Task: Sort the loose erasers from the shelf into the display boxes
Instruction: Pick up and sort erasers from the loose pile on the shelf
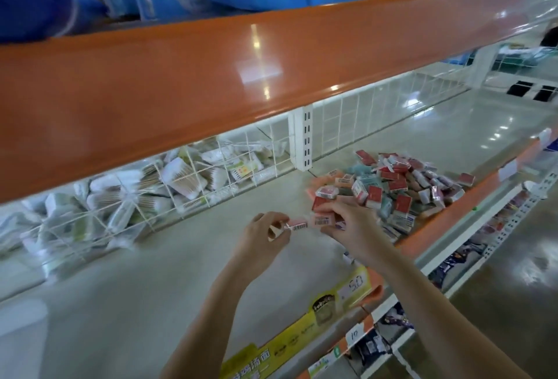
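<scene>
A heap of loose erasers (395,185) in red, pink and pale blue wrappers lies on the white shelf (187,273), right of centre. My left hand (265,232) pinches one pink eraser (297,225) with a barcode label, held just above the shelf. My right hand (347,224) grips another barcoded eraser (324,220) at the near edge of the heap. The two held erasers sit almost end to end. I see no display box in view.
An orange shelf beam (241,76) overhangs the back of the shelf. A white wire divider (169,194) fences off packs of cotton swabs (181,177) at the left rear. Yellow price tags (332,303) line the orange front lip. Lower shelves hold goods at the right.
</scene>
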